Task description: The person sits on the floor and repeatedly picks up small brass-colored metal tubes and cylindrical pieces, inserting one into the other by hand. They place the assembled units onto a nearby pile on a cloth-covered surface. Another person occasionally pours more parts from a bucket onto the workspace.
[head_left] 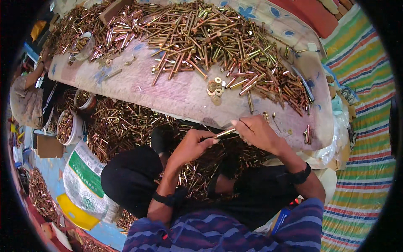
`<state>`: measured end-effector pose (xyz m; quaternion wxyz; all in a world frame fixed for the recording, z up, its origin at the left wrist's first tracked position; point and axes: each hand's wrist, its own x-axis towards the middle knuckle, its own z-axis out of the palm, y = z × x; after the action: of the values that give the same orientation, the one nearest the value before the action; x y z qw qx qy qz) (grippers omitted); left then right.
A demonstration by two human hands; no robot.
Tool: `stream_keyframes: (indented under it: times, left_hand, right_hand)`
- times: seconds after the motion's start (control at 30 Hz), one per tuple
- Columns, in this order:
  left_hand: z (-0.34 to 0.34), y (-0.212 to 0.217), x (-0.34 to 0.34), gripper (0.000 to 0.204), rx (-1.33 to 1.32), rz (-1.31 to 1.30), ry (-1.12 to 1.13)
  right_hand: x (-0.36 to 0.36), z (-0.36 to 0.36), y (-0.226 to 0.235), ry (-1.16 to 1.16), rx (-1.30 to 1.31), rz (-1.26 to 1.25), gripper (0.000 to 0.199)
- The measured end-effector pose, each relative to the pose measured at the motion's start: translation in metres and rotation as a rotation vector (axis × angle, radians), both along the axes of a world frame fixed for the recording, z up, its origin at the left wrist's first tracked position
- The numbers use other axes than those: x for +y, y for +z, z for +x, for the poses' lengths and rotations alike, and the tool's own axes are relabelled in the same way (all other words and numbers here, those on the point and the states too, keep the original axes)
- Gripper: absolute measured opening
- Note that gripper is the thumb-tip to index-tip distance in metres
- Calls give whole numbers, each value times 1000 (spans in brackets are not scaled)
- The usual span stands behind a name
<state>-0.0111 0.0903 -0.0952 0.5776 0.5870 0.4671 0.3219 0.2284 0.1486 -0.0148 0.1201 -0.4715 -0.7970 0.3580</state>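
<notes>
Both hands hold one brass-coloured bolt (224, 133) above the lap: left hand (191, 145) fingers pinching its near end, right hand (258, 132) fingers pinching the far end. A large bolt heap (210, 38) remains on the surface (176, 96), beside a few washers (216, 89).

Two bare hands, the left hand (191, 145) and the right hand (258, 133), are sharing one brass-coloured metal bolt (224, 133). About five flat brass-coloured washers (216, 90) are lying near the front edge of the pale padded board (176, 98). Two white plastic buckets (69, 126) (both holding bolts) are standing beyond its left corner. The loose brass-coloured bolts (210, 38) are lying too many to count.
</notes>
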Motion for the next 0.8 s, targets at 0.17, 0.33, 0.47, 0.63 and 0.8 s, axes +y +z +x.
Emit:
stream_keyframes:
  times: [0.17, 0.33, 0.47, 0.63, 0.8]
  left_hand:
    - [0, -2, 2, 23, -15, 64, 30]
    - [-1, -1, 0, 24, 19, 21, 21]
    - [-3, -1, 0, 26, 33, 44, 13]
    - [-3, -1, 2, 27, 51, 22, -5]
    - [-4, -3, -3, 24, 94, 1, 0]
  right_hand:
    - [-1, -2, 4, 41, -2, -4, 51]
    - [-1, -5, 13, -81, -34, -361, 50]
    - [1, -6, 9, -103, -70, -251, 48]
    - [1, -8, -4, 0, 19, 140, 52]
    - [-1, -11, -2, -59, -148, -13, 56]
